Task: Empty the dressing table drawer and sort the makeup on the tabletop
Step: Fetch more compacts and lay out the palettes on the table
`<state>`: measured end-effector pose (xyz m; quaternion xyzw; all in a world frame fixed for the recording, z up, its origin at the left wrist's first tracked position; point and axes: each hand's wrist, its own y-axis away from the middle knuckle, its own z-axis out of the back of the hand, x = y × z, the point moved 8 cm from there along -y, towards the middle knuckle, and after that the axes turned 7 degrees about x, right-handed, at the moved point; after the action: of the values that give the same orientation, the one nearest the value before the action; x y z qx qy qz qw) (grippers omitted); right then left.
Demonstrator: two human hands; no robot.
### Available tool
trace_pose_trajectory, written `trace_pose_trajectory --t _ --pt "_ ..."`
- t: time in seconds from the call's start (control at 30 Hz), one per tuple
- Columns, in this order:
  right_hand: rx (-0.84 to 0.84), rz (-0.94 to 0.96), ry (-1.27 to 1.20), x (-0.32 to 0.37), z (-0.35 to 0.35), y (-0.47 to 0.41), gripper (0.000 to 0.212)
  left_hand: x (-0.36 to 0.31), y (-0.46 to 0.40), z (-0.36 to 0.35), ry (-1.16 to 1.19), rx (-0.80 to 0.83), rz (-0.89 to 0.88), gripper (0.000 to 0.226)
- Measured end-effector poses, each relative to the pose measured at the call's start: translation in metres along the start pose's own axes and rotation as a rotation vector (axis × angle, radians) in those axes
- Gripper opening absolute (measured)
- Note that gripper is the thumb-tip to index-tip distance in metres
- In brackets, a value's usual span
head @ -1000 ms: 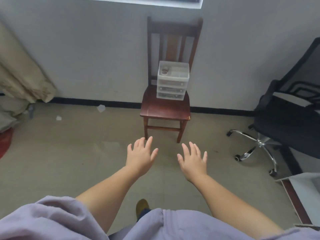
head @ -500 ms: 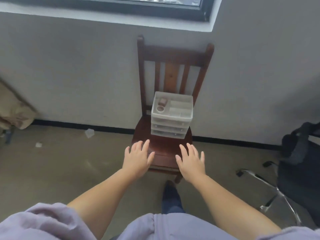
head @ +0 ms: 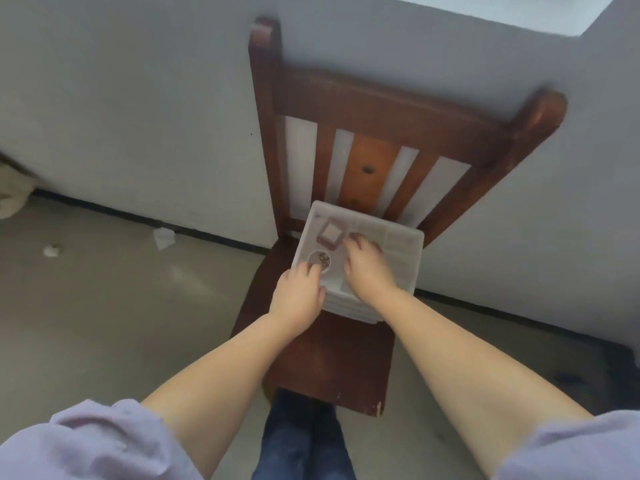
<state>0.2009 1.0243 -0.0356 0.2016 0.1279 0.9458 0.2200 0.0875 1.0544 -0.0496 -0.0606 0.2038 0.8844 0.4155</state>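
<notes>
Grey wall and beige floor framed a wooden chair (head: 332,362) set with its back to the wall. On the seat, toward twelve o'clock, stood a white plastic drawer unit (head: 398,258), placed at a height both arms could reach from above. Its open top tray held a square compact (head: 330,233) at eleven o'clock and a round case (head: 320,260) at nine o'clock. The left hand (head: 298,295) lay at the tray's near-left corner, fingers curled toward the round case, presumably to lift it; whether it gripped anything could not be told. The right hand (head: 367,268) reached into the tray's middle, fingertips hidden, grasp likewise uncertain. Drawers appeared unopened.
</notes>
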Motion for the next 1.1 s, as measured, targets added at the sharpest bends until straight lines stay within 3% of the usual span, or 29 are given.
trace_pose_trajectory --t 0.23,0.33,0.53,0.67,0.83,1.1 --pt "0.056 0.007 0.051 -0.016 -0.029 -0.076 0.051 0.007 -0.057 -0.016 -0.089 0.018 0.093 0.044" --pt "0.028 -0.006 0.095 -0.021 -0.035 -0.082 0.052 0.008 -0.059 -0.023 -0.098 0.019 0.134 0.038" --pt "0.045 -0.018 0.119 -0.012 -0.036 -0.086 0.046 0.012 -0.052 -0.021 -0.001 0.034 0.041 0.044" --pt "0.04 -0.018 0.077 -0.005 -0.023 -0.076 0.042 0.018 -0.038 0.002 0.121 -0.044 -0.002 0.044" --pt "-0.044 0.146 0.051 0.029 0.015 -0.039 0.039 0.041 0.007 0.026 0.382 -0.112 0.086 0.052" --pt "0.012 0.543 0.101 0.165 0.018 0.039 0.039 0.097 0.13 0.056 0.504 -0.32 0.376 0.054"
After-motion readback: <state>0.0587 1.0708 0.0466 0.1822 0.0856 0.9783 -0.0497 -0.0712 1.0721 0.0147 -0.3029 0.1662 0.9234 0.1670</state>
